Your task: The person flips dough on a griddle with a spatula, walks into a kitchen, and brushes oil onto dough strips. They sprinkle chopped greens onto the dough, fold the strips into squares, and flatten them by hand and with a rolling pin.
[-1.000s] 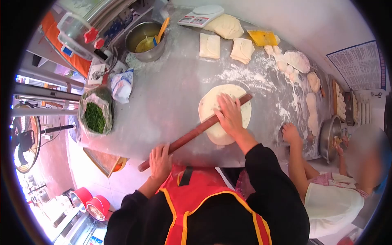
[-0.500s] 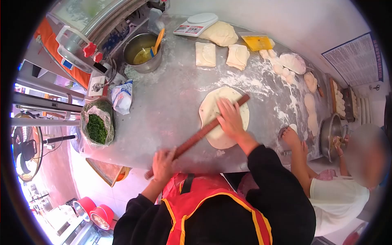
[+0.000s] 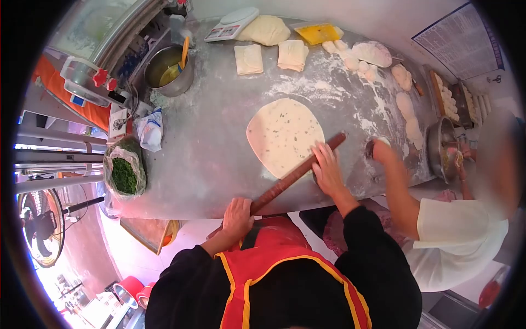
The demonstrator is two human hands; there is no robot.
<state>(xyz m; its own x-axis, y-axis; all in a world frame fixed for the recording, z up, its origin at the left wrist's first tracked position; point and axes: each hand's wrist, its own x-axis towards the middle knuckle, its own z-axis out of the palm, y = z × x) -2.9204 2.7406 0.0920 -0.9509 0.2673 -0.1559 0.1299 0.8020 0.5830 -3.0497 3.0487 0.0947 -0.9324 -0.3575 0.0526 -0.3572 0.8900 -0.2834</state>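
A flat, rounded sheet of dough (image 3: 286, 130) with green flecks lies on the metal table. A brown wooden rolling pin (image 3: 293, 176) slants across its lower right edge. My left hand (image 3: 238, 218) is wrapped round the pin's lower end, close to the table's front edge. Further up, my right hand (image 3: 329, 172) rests over the pin with its fingers bent across it, just right of the dough.
Folded dough squares (image 3: 249, 59), a large dough lump (image 3: 266, 30) and a kitchen scale (image 3: 233, 23) stand at the back. A steel pot (image 3: 189, 82) and a bag of chopped greens (image 3: 123, 175) are on the left. At right, a co-worker's hand (image 3: 381, 149) touches the table.
The rolling pin and both hands have moved from across the dough's middle to its lower right edge. More of the dough's flecked surface shows. The camera view has shifted, and the co-worker's arm has moved.
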